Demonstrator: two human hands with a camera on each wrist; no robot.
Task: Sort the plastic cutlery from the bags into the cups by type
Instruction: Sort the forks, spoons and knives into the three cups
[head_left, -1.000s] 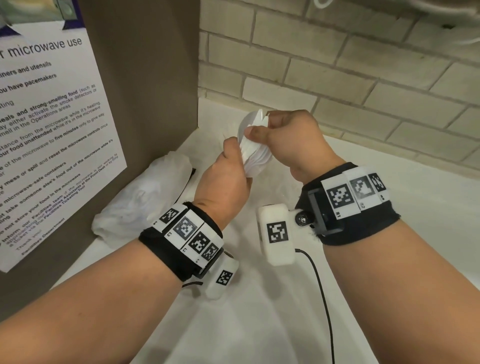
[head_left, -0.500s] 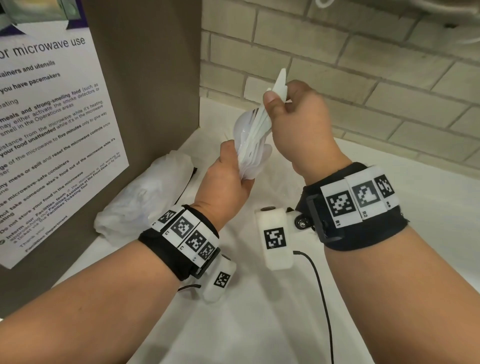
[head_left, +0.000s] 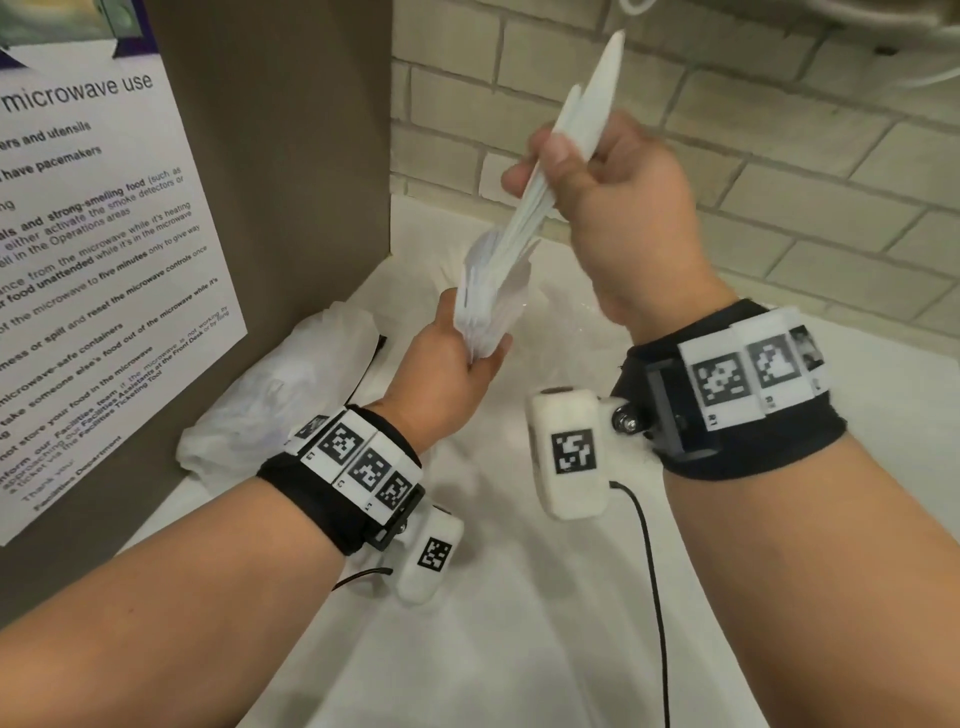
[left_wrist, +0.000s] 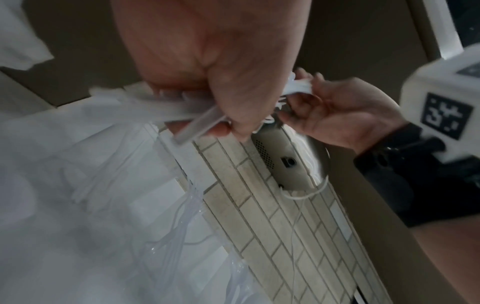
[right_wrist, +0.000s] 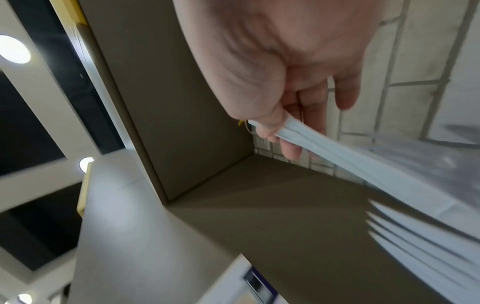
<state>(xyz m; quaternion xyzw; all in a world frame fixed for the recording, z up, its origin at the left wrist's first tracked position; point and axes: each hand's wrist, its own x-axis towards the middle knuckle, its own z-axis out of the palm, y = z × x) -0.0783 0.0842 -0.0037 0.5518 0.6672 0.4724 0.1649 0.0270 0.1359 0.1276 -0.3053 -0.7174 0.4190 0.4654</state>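
Note:
My right hand (head_left: 571, 166) grips the handles of a bundle of white plastic forks (head_left: 524, 228), raised above the counter near the tiled wall. The right wrist view shows my right hand (right_wrist: 275, 127) pinching the forks (right_wrist: 363, 164), with their tines low at the right. The bundle's lower end sits in a clear plastic bag (head_left: 488, 317), which my left hand (head_left: 478, 364) holds from below. In the left wrist view my left hand (left_wrist: 228, 123) grips bag and cutlery, and the right hand (left_wrist: 306, 98) is beyond it. No cups are in view.
A second white bag (head_left: 280, 395) of cutlery lies on the white counter (head_left: 519, 649) against a brown cabinet side carrying a microwave notice (head_left: 104, 260). A tiled wall (head_left: 753, 197) closes the back. A black cable (head_left: 654, 571) hangs from the right wrist camera.
My right hand has risen up and to the right, drawing the bundle of forks out of the bag. The left hand has stayed low, holding the bag.

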